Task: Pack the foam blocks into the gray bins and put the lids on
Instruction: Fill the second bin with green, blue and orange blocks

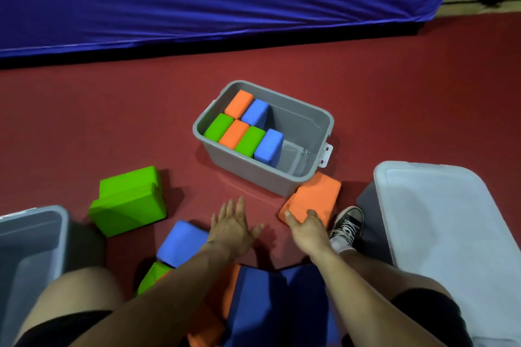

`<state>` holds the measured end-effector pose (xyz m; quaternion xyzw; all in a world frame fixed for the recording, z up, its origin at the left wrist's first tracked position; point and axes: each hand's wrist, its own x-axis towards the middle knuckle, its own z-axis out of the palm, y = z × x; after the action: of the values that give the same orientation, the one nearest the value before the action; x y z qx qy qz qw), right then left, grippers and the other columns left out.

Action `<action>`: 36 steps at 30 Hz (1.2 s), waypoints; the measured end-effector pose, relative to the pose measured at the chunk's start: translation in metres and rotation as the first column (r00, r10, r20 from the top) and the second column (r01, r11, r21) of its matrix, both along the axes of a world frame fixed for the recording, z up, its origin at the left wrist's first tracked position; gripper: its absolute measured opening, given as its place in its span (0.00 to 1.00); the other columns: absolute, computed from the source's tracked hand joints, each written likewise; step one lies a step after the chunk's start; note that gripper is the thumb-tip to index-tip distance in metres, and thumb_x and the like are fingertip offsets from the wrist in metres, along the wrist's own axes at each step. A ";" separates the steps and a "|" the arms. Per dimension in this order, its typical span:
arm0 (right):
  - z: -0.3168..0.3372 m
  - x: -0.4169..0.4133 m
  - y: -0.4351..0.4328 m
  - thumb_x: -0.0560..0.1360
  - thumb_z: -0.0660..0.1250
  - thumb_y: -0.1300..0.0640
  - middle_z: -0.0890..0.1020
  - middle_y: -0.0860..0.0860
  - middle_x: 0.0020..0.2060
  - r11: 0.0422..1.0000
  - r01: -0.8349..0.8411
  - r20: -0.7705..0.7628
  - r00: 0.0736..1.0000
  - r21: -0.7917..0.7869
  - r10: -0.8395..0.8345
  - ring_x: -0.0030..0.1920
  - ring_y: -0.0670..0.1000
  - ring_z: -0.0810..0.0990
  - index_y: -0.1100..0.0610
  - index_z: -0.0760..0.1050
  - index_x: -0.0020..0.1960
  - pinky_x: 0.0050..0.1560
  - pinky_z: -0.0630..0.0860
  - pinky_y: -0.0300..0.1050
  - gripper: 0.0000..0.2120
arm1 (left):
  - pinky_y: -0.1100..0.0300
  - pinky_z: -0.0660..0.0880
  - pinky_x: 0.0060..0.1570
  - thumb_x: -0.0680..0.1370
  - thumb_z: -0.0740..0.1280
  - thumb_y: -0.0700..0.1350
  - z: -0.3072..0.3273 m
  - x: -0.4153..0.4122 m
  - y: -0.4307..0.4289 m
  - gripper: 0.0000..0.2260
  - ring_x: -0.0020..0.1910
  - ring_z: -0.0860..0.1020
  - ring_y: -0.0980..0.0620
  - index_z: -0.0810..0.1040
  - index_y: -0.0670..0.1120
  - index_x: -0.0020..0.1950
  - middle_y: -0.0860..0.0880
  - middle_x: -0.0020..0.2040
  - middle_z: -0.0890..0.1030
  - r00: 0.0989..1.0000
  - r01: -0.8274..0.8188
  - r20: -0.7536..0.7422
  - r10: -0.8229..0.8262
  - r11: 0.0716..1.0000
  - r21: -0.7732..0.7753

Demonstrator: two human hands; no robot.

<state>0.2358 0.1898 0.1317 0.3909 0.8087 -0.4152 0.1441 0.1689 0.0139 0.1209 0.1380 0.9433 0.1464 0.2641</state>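
An open gray bin (307, 121) stands on the red floor ahead of me, with several orange, blue and green foam blocks standing in its left half. My right hand (307, 229) grips the near corner of an orange foam block (315, 197) that leans against the bin's near right corner. My left hand (234, 227) hovers flat over the floor with fingers spread, holding nothing. Two green blocks (129, 200) lie stacked at the left. A blue block (183, 242) and a green block (153, 276) lie under my left forearm.
A second gray bin (31, 248) stands open at the lower left. A bin with a pale lid (451, 234) on it is at the right, beside my shoe (348, 224). A blue banner (197, 8) runs along the back. More blue and orange blocks lie between my legs.
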 end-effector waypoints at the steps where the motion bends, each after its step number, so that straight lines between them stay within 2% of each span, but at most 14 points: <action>1: -0.001 0.002 0.004 0.78 0.60 0.37 0.70 0.62 0.71 1.000 0.004 -0.003 1.000 0.001 -0.004 0.70 0.61 0.70 0.64 0.57 0.77 0.65 0.69 0.48 0.39 | 0.43 0.51 0.76 0.77 0.58 0.68 -0.001 0.002 0.006 0.42 0.80 0.50 0.43 0.45 0.47 0.81 0.42 0.81 0.51 1.000 0.010 0.000 -0.010 1.000 -0.002; 6: -0.023 0.002 0.033 0.78 0.60 0.36 0.70 0.62 0.71 0.997 0.070 -0.011 0.998 -0.026 -0.070 0.70 0.61 0.70 0.64 0.57 0.77 0.66 0.69 0.48 0.40 | 0.44 0.52 0.76 0.77 0.57 0.68 -0.016 0.002 0.048 0.42 0.79 0.52 0.43 0.46 0.45 0.81 0.42 0.81 0.52 0.997 0.071 0.027 -0.071 0.997 -0.010; 10: -0.051 -0.008 0.063 0.77 0.61 0.36 0.72 0.61 0.70 0.983 0.182 0.026 0.983 -0.031 -0.182 0.70 0.60 0.71 0.64 0.60 0.75 0.68 0.69 0.52 0.39 | 0.45 0.52 0.76 0.76 0.56 0.69 -0.044 -0.010 0.084 0.43 0.79 0.53 0.43 0.47 0.45 0.81 0.41 0.81 0.53 0.992 0.095 0.082 -0.096 0.995 0.017; 13: -0.081 -0.018 0.085 0.76 0.63 0.37 0.76 0.62 0.66 0.954 0.294 0.036 0.956 -0.053 -0.292 0.67 0.60 0.74 0.65 0.65 0.71 0.66 0.72 0.51 0.37 | 0.46 0.54 0.76 0.78 0.57 0.67 -0.075 -0.024 0.108 0.42 0.79 0.54 0.42 0.47 0.43 0.81 0.41 0.80 0.54 0.984 0.098 0.147 -0.104 0.994 0.048; 18: -0.140 -0.045 0.117 0.78 0.64 0.42 0.77 0.65 0.62 0.887 0.451 0.104 0.891 -0.101 -0.441 0.64 0.63 0.75 0.67 0.67 0.65 0.62 0.70 0.50 0.30 | 0.52 0.57 0.74 0.79 0.61 0.61 -0.137 -0.060 0.148 0.39 0.77 0.58 0.42 0.50 0.40 0.80 0.40 0.79 0.58 0.966 -0.036 0.259 0.006 0.993 0.110; 21: -0.176 -0.060 0.125 0.78 0.64 0.41 0.78 0.65 0.61 0.865 0.483 0.097 0.875 -0.137 -0.474 0.63 0.63 0.77 0.61 0.71 0.57 0.64 0.72 0.52 0.22 | 0.49 0.57 0.75 0.80 0.62 0.58 -0.178 -0.080 0.169 0.35 0.78 0.57 0.42 0.51 0.44 0.81 0.42 0.80 0.56 0.912 -0.144 0.400 0.087 0.983 0.114; 23: -0.205 -0.068 0.129 0.72 0.65 0.31 0.82 0.60 0.57 0.834 0.515 0.067 0.856 -0.195 -0.513 0.60 0.60 0.80 0.57 0.73 0.55 0.62 0.74 0.51 0.28 | 0.48 0.55 0.75 0.80 0.62 0.59 -0.207 -0.089 0.181 0.36 0.78 0.55 0.42 0.50 0.46 0.81 0.43 0.80 0.54 0.878 -0.168 0.469 0.097 0.979 0.112; 24: -0.221 -0.069 0.131 0.67 0.65 0.26 0.84 0.58 0.54 0.796 0.566 0.076 0.822 -0.216 -0.564 0.58 0.58 0.82 0.58 0.75 0.55 0.60 0.76 0.50 0.37 | 0.49 0.55 0.75 0.79 0.63 0.60 -0.216 -0.092 0.186 0.37 0.78 0.55 0.42 0.50 0.46 0.81 0.42 0.80 0.54 0.869 -0.167 0.484 0.103 0.982 0.091; 26: -0.255 -0.071 0.139 0.64 0.69 0.26 0.83 0.57 0.54 0.731 0.641 0.122 0.765 -0.233 -0.632 0.58 0.58 0.82 0.63 0.72 0.62 0.59 0.76 0.50 0.44 | 0.50 0.60 0.72 0.75 0.66 0.65 -0.247 -0.101 0.197 0.42 0.77 0.61 0.42 0.54 0.44 0.80 0.42 0.78 0.60 0.852 -0.201 0.504 0.141 0.977 0.065; 28: -0.275 -0.072 0.147 0.64 0.73 0.31 0.81 0.57 0.58 0.679 0.691 0.151 0.720 -0.248 -0.677 0.59 0.57 0.81 0.63 0.67 0.68 0.61 0.76 0.50 0.46 | 0.51 0.66 0.70 0.69 0.68 0.70 -0.271 -0.105 0.203 0.43 0.72 0.69 0.45 0.60 0.50 0.78 0.46 0.74 0.69 0.816 -0.271 0.553 0.169 0.956 0.108; 29: -0.280 -0.071 0.149 0.63 0.75 0.32 0.82 0.54 0.58 0.657 0.703 0.142 0.705 -0.273 -0.695 0.57 0.55 0.82 0.60 0.68 0.69 0.60 0.77 0.50 0.45 | 0.52 0.68 0.68 0.67 0.69 0.72 -0.282 -0.107 0.205 0.44 0.70 0.72 0.47 0.62 0.53 0.77 0.49 0.72 0.71 0.807 -0.284 0.569 0.159 0.949 0.137; 32: -0.295 -0.063 0.154 0.61 0.79 0.36 0.85 0.48 0.52 0.610 0.697 0.113 0.688 -0.376 -0.717 0.51 0.49 0.84 0.54 0.74 0.65 0.54 0.81 0.49 0.39 | 0.57 0.69 0.64 0.66 0.71 0.70 -0.296 -0.105 0.206 0.43 0.67 0.74 0.50 0.63 0.55 0.76 0.53 0.70 0.74 0.775 -0.317 0.612 0.161 0.936 0.155; 36: -0.296 -0.059 0.161 0.59 0.81 0.38 0.86 0.49 0.51 0.517 0.675 0.170 0.679 -0.527 -0.714 0.50 0.51 0.86 0.52 0.76 0.65 0.55 0.82 0.54 0.38 | 0.55 0.72 0.65 0.61 0.70 0.76 -0.298 -0.103 0.203 0.46 0.64 0.76 0.55 0.65 0.58 0.75 0.57 0.67 0.76 0.778 -0.312 0.612 0.138 0.931 0.187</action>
<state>0.1767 0.3512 -0.1647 0.6073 0.4336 -0.6642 0.0445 0.0662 0.2169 -0.1775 0.0065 0.7937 0.3437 0.5019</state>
